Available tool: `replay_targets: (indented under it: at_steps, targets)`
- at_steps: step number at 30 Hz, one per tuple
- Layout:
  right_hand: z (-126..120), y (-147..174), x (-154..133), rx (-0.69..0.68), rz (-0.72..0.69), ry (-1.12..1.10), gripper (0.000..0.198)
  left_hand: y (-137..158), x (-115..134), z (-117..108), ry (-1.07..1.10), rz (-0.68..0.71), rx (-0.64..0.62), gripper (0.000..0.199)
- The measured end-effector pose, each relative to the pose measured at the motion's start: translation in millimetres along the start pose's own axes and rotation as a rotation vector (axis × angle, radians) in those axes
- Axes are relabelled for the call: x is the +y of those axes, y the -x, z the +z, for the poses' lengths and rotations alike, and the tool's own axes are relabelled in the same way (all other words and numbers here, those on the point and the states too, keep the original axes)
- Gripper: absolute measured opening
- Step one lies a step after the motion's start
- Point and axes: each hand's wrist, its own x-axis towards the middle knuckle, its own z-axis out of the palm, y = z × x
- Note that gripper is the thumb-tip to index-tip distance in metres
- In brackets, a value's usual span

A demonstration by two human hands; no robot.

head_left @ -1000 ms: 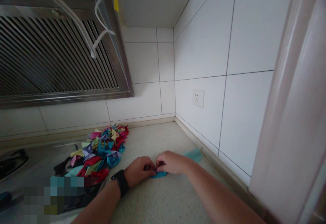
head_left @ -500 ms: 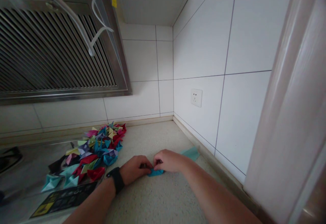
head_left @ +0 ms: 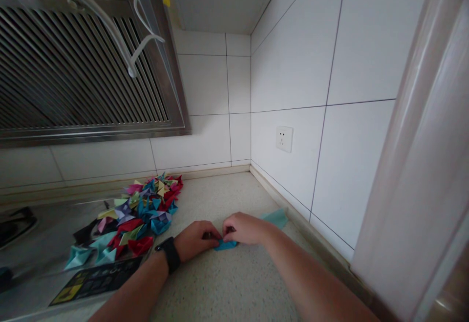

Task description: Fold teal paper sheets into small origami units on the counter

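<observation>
A small piece of folded blue paper (head_left: pixel 225 245) lies on the speckled countertop (head_left: pixel 227 288) between my hands. My left hand (head_left: pixel 196 240), with a dark watch on its wrist, pinches the paper's left side. My right hand (head_left: pixel 244 228) has its fingers closed on the paper's upper right part. The fingertips of both hands nearly meet, and they cover much of the paper. Just beyond my right hand, pale teal paper (head_left: pixel 277 218) lies flat by the right wall.
A heap of colourful folded paper pieces (head_left: pixel 146 207) covers part of the steel stove top (head_left: pixel 32 263) on the left. Above it hangs a range hood (head_left: pixel 84 68) with a white cable. A wall socket (head_left: pixel 284 139) sits on the tiled right wall.
Both hands stay at the blue paper, with only small finger shifts; the right fingers now lie a little closer over it. The camera view has moved slightly.
</observation>
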Motion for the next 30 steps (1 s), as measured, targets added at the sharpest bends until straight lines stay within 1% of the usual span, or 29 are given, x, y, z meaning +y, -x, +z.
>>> replay_targets:
  at_steps: [7,14,19,26,30]
  targets:
    - [0.7,-0.4,2.3,0.008,-0.013,0.005,0.021,1.0,4.7,-1.1,-0.058,0.079,0.005,0.020]
    - [-1.1,0.9,-1.6,0.030,0.026,-0.021,0.022,1.7,6.2,2.1,-0.062,0.041,0.041,0.021]
    - [-2.6,1.8,-3.1,0.037,0.018,-0.019,0.022,2.1,9.7,2.8,-0.086,0.049,0.059,0.020]
    - [-2.6,2.4,-4.0,0.040,0.011,-0.030,0.022,1.1,8.4,3.5,-0.109,0.078,0.064,0.019]
    - [-1.2,2.2,-3.1,0.051,0.007,-0.035,0.022,0.8,8.7,3.3,-0.104,0.069,0.074,0.017]
